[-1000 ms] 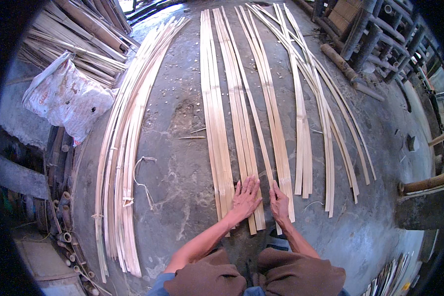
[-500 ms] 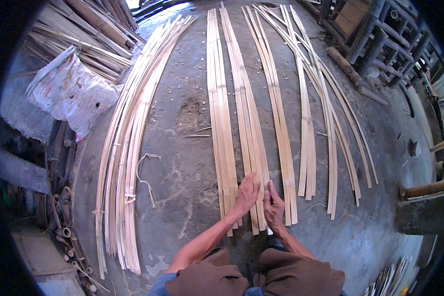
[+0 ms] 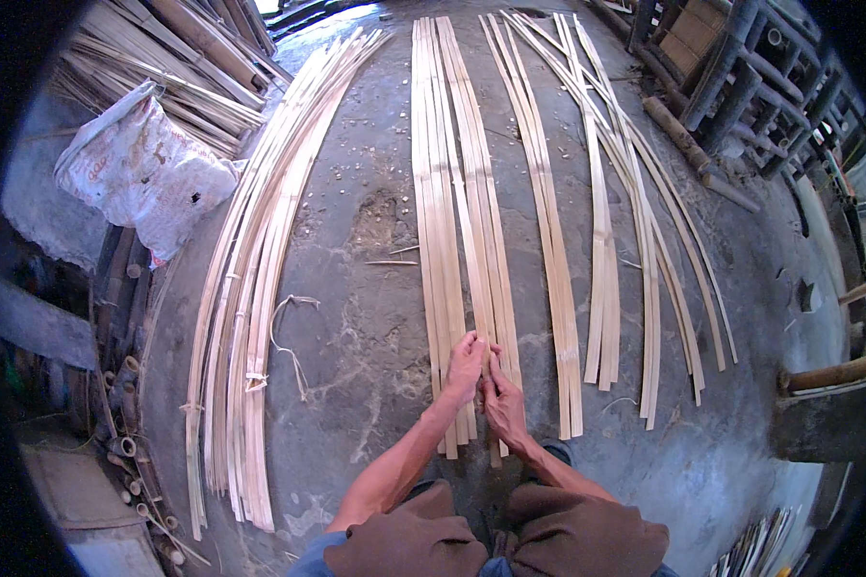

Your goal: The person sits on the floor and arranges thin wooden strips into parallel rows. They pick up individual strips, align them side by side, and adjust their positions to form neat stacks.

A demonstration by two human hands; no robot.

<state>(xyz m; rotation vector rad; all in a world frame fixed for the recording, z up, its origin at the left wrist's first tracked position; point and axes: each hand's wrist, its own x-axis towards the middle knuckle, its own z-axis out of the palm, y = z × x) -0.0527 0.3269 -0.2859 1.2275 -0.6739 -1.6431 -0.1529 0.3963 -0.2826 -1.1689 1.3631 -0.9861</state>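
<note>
Long pale bamboo strips lie lengthwise on the floor in front of me. Close together over the near ends of the two middle rows are my left hand (image 3: pixel 464 367) and my right hand (image 3: pixel 503 402). Both have their fingers closed on one bamboo strip (image 3: pixel 464 207), which slants between the left middle row (image 3: pixel 433 231) and the right middle row (image 3: pixel 491 231). My fingers partly hide the strip's near end. The left thumb and fingers are pinched above the right hand's fingertips.
A tied bundle of bamboo strips (image 3: pixel 250 250) lies at left, beside a white sack (image 3: pixel 140 173). More strips (image 3: pixel 548 221) and a crossed group (image 3: pixel 635 231) lie at right. Bamboo poles (image 3: pixel 702 154) and a dark frame (image 3: pixel 760 87) stand far right. A loose tie (image 3: pixel 293 346) lies near the bundle.
Both hands have moved left and closer together. One strip has separated from the right middle row and shifted toward the left middle row. The right hand's fingers have closed.
</note>
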